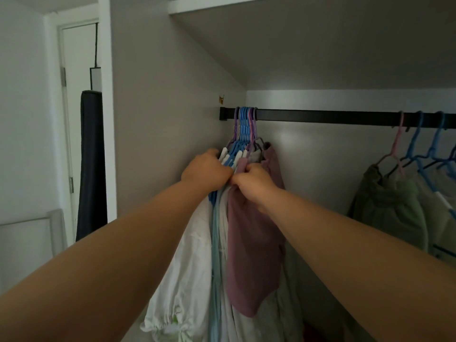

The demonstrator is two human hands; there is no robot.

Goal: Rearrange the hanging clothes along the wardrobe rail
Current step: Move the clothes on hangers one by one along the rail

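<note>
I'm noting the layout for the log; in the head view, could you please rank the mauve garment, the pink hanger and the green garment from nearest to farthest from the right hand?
1. Mauve garment: gripped by the right hand, at the rail's left end.
2. Pink hanger: well to the right on the rail.
3. Green garment: just beyond it, far right; close to call.

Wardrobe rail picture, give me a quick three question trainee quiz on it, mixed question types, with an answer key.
1. True or false: the bunched hangers sit at the rail's wall end.
2. The right hand grips which garment? A mauve B green C black
3. Fill in: the left hand holds the ___ garments.

Key: 1 true; 2 A, the mauve garment; 3 white.
</note>
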